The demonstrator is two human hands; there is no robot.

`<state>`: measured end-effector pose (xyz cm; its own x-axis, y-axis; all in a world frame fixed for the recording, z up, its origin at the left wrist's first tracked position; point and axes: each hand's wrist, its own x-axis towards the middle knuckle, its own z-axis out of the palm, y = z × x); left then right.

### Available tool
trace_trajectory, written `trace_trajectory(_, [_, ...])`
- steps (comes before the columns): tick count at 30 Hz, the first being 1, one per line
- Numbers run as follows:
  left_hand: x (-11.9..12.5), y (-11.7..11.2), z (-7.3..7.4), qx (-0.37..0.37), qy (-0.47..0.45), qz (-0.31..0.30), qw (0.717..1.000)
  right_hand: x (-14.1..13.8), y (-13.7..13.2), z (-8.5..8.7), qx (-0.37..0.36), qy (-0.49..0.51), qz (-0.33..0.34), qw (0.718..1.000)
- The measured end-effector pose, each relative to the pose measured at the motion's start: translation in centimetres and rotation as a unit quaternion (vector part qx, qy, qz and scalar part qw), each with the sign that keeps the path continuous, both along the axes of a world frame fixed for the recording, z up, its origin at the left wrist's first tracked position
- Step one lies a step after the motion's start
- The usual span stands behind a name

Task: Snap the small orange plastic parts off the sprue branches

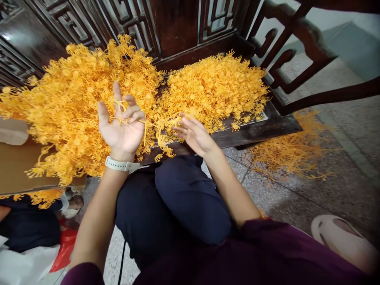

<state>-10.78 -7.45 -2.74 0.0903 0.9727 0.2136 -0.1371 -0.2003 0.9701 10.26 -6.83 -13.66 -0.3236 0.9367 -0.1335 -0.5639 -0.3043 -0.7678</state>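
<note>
My left hand (123,128) is turned palm up, thumb and index finger stretched out. Its other fingers curl over a thin, branching yellow plastic stem (119,105), part of which hangs past the little finger. Behind this hand rises a large heap of yellow plastic flower-like pieces (80,95). My right hand (196,136) is at the front edge of a second, lower pile of small yellow pieces (216,87). Its fingers are apart and slightly bent, close to some yellow strands; whether the fingertips touch them is hard to see.
Both piles lie on a dark carved wooden bench (252,132) with a lattice back and an armrest (326,95) at right. Loose yellow stems (291,150) are heaped on the floor. A cardboard box (18,166) stands at left, near another person's foot (75,202). A pale slipper (341,237) is at lower right.
</note>
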Motion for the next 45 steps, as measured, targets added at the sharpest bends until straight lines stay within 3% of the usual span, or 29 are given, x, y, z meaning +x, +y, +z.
trace_trajectory(3, [-0.1,0.1,-0.1,-0.018,-0.005,0.024,1.000,-1.1,-1.1,1.3,0.002,0.092,0.097,0.991])
trace_trajectory(5, [0.1,0.1,0.2,-0.032,-0.023,0.020,0.999,-1.6,-1.4,2.3,0.014,0.109,0.116,0.987])
trace_trajectory(9, [0.6,-0.1,0.5,-0.096,-0.036,-0.009,0.995,-1.4,-1.4,3.2,0.021,0.105,0.058,0.993])
trace_trajectory(13, [1.8,-0.5,0.0,-0.155,0.071,0.028,0.985,-0.9,-1.4,3.4,0.010,0.105,0.001,0.994])
trace_trajectory(16, [2.5,-0.7,-0.3,-0.098,0.214,0.004,0.972,-1.1,-1.4,3.6,-0.023,0.132,-0.020,0.991])
trace_trajectory(20, [2.7,-0.8,-0.3,-0.055,0.373,-0.073,0.923,-1.2,-1.4,4.1,-0.051,0.186,-0.004,0.981])
trace_trajectory(23, [2.7,-0.7,-0.1,-0.051,0.422,-0.138,0.895,-0.5,-1.3,4.5,-0.077,0.222,0.023,0.972])
trace_trajectory(26, [2.9,-0.7,0.0,-0.034,0.450,-0.166,0.877,0.7,-1.1,4.7,-0.134,0.257,0.076,0.954])
trace_trajectory(31, [2.9,-0.8,0.1,-0.017,0.467,-0.157,0.870,2.2,-0.5,4.5,-0.166,0.318,0.157,0.920])
trace_trajectory(36, [3.8,-1.4,0.7,-0.019,0.486,-0.154,0.860,2.9,0.0,4.3,-0.167,0.315,0.162,0.920])
trace_trajectory(45, [4.6,-2.2,2.2,0.047,0.612,-0.071,0.786,4.1,0.0,6.0,-0.177,0.300,0.183,0.919])
